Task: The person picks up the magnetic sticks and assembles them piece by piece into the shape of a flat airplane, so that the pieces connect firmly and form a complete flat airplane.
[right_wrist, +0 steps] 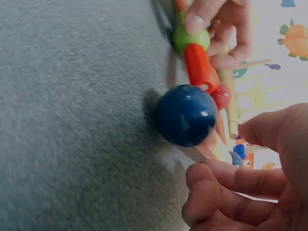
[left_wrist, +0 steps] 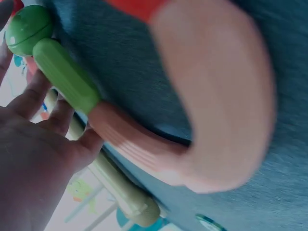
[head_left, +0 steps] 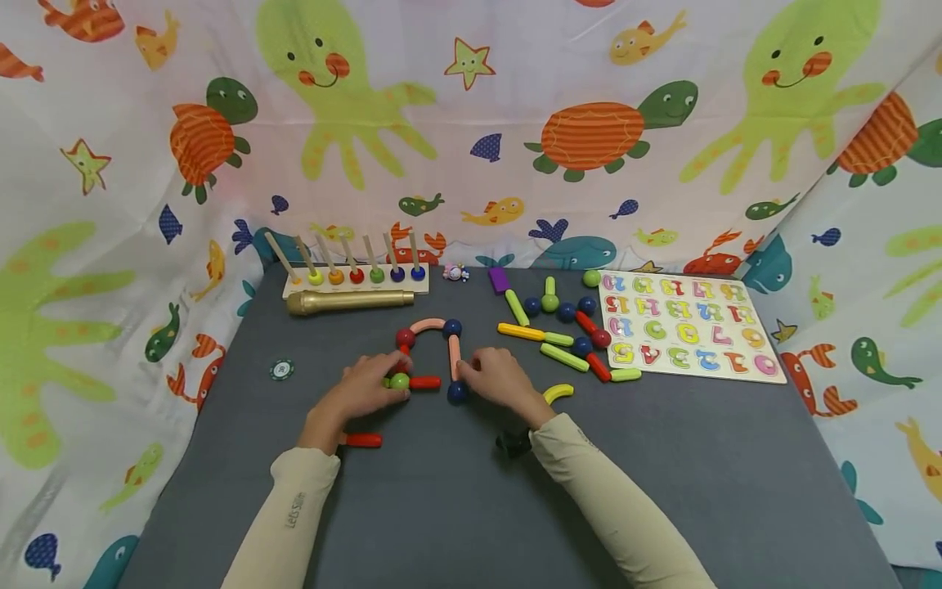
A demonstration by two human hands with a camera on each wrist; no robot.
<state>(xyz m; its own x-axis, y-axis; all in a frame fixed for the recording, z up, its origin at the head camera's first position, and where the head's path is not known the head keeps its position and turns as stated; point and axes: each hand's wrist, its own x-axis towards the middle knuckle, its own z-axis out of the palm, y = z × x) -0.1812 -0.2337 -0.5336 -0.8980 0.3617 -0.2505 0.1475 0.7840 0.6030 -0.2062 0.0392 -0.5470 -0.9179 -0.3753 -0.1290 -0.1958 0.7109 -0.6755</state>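
Note:
My left hand (head_left: 368, 383) grips a green ball (head_left: 400, 381) between thumb and fingers. From that ball a red rod (head_left: 425, 383) points right and a green rod (left_wrist: 67, 74) runs to a curved peach rod (left_wrist: 139, 144). Another red rod (head_left: 364, 440) shows below the left wrist. A red ball (head_left: 405, 337), a curved peach rod (head_left: 428, 325) and a blue ball (head_left: 452, 328) form an arch. A straight peach rod (head_left: 454, 356) leads down to another blue ball (head_left: 457, 393). Beside that rod is my right hand (head_left: 502, 378), its thumb and loosely bent fingers apart.
Loose rods and balls, including a yellow rod (head_left: 521, 331) and yellow curve (head_left: 558, 393), lie right of centre. A number board (head_left: 706, 372) is at far right. Behind are a gold microphone (head_left: 349, 302) and a peg stand (head_left: 294, 288). A poker chip (head_left: 281, 370) lies left.

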